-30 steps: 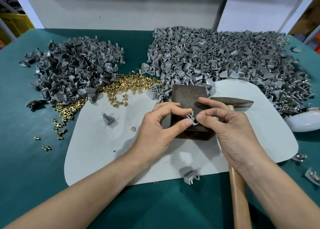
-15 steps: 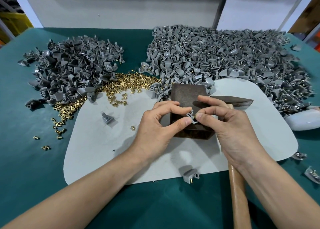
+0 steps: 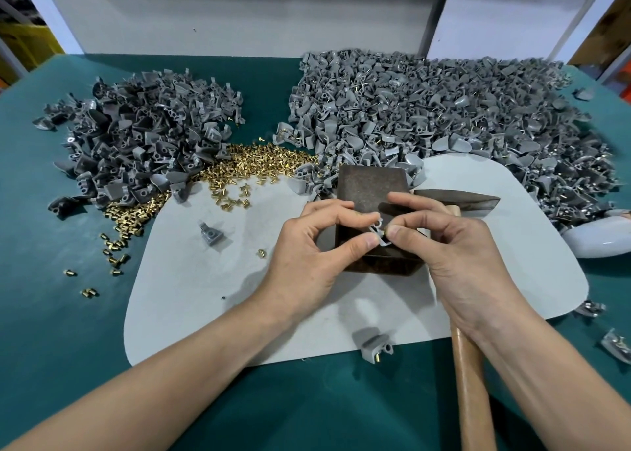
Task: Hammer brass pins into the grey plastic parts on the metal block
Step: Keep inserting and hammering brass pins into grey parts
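Over the rusty metal block [image 3: 370, 186], my left hand [image 3: 314, 245] pinches a small grey plastic part [image 3: 375, 233] between thumb and forefinger. My right hand [image 3: 454, 252] pinches a brass pin [image 3: 387, 232] against the part's right side. A hammer [image 3: 467, 365] lies under my right wrist, its wooden handle running toward me and its dark head [image 3: 457, 200] just right of the block. The loose brass pins [image 3: 259, 167] are heaped left of the block.
A dark grey parts pile [image 3: 136, 139] is at the back left, a larger lighter pile [image 3: 444, 116] at the back right. A white mat [image 3: 205, 297] covers the green table [image 3: 51, 314]. Single grey parts [image 3: 211, 234] [image 3: 375, 346] lie on the mat.
Both hands stay over the block. My right fingers have brought the brass pin up against the grey part; the view shifted only slightly.
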A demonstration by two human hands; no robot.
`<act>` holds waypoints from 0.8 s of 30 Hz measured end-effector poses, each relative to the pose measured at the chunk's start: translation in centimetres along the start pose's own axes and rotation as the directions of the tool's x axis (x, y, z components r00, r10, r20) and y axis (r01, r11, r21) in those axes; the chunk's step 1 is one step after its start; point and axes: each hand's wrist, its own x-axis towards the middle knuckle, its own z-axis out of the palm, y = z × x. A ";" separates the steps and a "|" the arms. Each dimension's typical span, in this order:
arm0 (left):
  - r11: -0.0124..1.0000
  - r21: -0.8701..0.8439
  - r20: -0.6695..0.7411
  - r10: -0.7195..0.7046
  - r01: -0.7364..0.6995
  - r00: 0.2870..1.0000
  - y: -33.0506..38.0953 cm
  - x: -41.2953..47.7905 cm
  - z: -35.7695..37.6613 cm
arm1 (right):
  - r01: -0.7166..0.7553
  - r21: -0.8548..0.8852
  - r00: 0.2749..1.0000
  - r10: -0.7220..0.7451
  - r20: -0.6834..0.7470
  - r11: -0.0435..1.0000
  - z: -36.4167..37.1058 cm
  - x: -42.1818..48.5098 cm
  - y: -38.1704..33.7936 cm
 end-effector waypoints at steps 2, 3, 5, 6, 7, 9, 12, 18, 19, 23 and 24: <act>1.000 0.000 0.006 0.000 0.000 1.000 0.0 0.0 0.0 | -0.008 0.026 1.000 0.008 0.014 1.000 0.0 0.0 -0.1; 1.000 -0.002 0.007 0.002 -0.002 1.000 0.0 0.0 0.0 | -0.007 0.035 1.000 0.007 0.022 0.999 0.0 0.0 -0.1; 1.000 -0.008 0.010 0.005 -0.005 1.000 -0.1 -0.1 0.0 | -0.005 0.049 1.000 0.004 0.030 0.999 0.1 0.0 -0.2; 1.000 -0.009 0.012 0.007 -0.006 1.000 -0.1 0.0 0.0 | -0.005 0.057 1.000 0.004 0.031 0.998 0.1 -0.1 -0.1; 1.000 -0.008 0.014 0.009 -0.009 1.000 -0.1 -0.1 0.0 | -0.006 0.065 0.999 0.004 0.032 0.998 0.1 -0.1 -0.1; 1.000 -0.010 0.016 0.013 -0.013 1.000 0.0 0.0 0.0 | -0.012 0.078 0.999 0.010 0.035 0.997 0.1 -0.1 -0.1; 1.000 -0.016 0.007 0.008 -0.008 1.000 0.0 -0.1 0.0 | -0.026 0.102 0.999 0.023 0.031 0.994 0.3 -0.1 -0.1; 1.000 -0.020 0.001 0.017 -0.017 1.000 -0.2 -0.3 -0.1 | -0.082 0.160 0.996 0.074 0.052 0.984 0.2 -0.2 -0.2; 1.000 -0.017 0.003 0.019 -0.019 1.000 -0.3 -0.3 -0.2 | -0.089 0.177 0.995 0.080 0.056 0.980 0.1 -0.2 -0.3; 0.999 -0.031 0.017 0.024 -0.024 1.000 -0.5 -0.3 -0.3 | -0.083 0.199 0.996 0.076 0.043 0.976 0.0 -0.1 -0.3; 0.999 -0.044 0.020 0.025 -0.025 0.999 -0.5 -0.3 -0.3 | -0.080 0.201 0.996 0.074 0.039 0.976 0.0 -0.1 -0.3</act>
